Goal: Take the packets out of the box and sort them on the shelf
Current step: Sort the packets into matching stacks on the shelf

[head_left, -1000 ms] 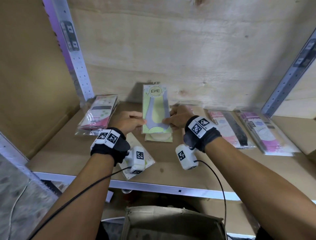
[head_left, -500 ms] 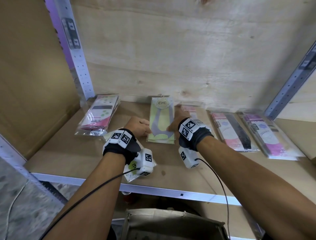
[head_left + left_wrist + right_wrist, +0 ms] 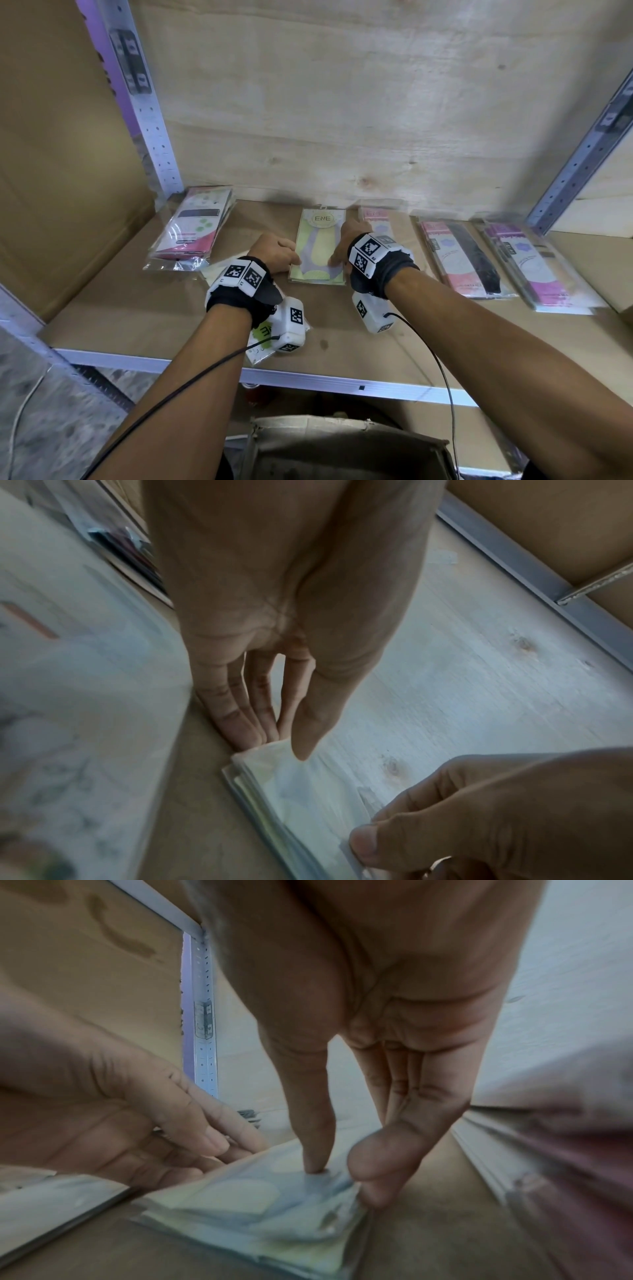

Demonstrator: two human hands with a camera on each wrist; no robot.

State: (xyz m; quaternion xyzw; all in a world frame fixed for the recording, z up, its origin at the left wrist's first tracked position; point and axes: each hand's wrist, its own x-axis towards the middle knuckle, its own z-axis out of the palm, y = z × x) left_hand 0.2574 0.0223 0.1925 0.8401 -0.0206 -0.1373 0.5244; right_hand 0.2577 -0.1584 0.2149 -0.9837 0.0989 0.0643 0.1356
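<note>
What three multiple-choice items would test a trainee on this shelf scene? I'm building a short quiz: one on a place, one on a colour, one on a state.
1. Where does the ENE packet lie?
A. in the box
B. on the shelf board, between both hands
C. against the left post

2. What is its main colour?
A. pale green
B. red
C. black

3. What is the right hand doing?
A. hanging idle
B. gripping a post
C. its thumb pressing the packet

Key: 1 B, it lies flat on the shelf, the left hand at its other edge; 2 A, green card; 3 C, thumb tip on it.
</note>
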